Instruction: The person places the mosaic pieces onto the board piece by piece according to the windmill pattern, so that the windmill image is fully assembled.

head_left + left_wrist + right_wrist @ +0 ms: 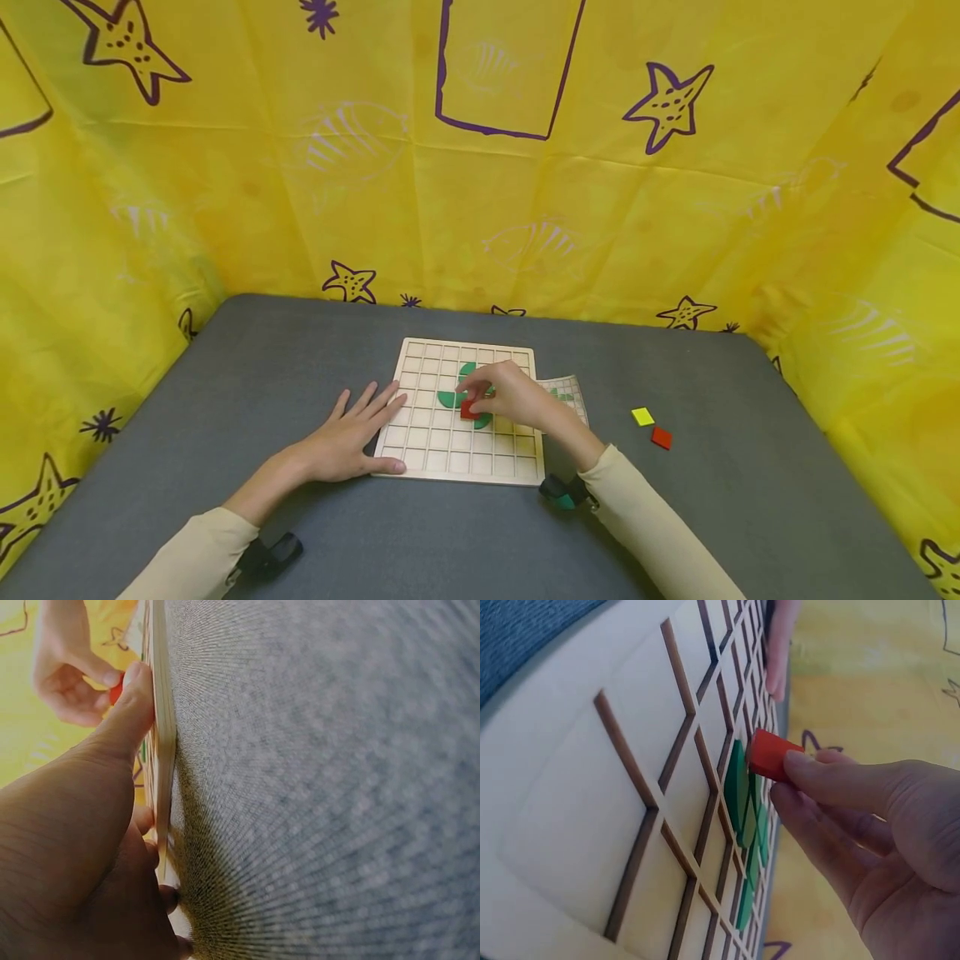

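A pale wooden grid board (435, 462) lies on the dark table, with several green rounded tiles (448, 399) set in cells around its middle. My right hand (513, 395) pinches a red square tile (468, 409) between thumb and fingers, over the cells beside the green tiles. In the right wrist view the red tile (774, 754) is tilted, one edge close to the grid next to a green tile (736, 787). My left hand (345, 437) lies with spread, straight fingers along the board's left edge, the thumb (129, 701) on its near corner.
A small printed grid card (566, 392) sticks out from under or beside the board's right edge. Farther right on the table lie a yellow square tile (642, 417) and another red tile (662, 437). A yellow patterned cloth (465, 192) surrounds the table's back and sides.
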A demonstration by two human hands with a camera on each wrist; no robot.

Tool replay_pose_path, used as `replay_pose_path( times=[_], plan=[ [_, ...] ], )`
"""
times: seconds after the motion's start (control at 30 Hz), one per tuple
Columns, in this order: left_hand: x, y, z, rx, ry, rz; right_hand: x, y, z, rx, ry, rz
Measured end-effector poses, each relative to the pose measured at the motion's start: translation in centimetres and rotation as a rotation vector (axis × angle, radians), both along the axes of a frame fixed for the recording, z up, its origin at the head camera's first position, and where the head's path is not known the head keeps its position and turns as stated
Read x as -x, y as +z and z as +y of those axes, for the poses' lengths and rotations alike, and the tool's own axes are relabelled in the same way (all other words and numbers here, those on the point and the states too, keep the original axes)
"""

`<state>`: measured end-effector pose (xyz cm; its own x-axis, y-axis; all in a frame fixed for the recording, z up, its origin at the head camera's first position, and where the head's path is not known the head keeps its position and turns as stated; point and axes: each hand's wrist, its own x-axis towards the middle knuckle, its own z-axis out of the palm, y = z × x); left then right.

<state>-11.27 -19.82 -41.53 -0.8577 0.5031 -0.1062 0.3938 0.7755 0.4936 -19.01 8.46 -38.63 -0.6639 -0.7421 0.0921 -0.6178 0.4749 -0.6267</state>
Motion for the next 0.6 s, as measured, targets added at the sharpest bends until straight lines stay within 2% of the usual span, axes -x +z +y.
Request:
replay_pose_path(
  times=[0.27,0.4,0.6],
  plan=[
    [0.1,-0.1,0.1,-0.001,-0.004,0.011,-0.7,-0.5,-0.9,-0.009,-0.009,-0.025],
    [0.0,0.1,0.1,-0.003,-0.002,0.011,-0.9,-0.6,-1.1,-0.021,-0.013,-0.001],
    [-0.1,0.2,0.2,-0.001,-0.003,0.013,-0.9,-0.7,-1.5,-0.094,-0.018,0.060]
  ],
)
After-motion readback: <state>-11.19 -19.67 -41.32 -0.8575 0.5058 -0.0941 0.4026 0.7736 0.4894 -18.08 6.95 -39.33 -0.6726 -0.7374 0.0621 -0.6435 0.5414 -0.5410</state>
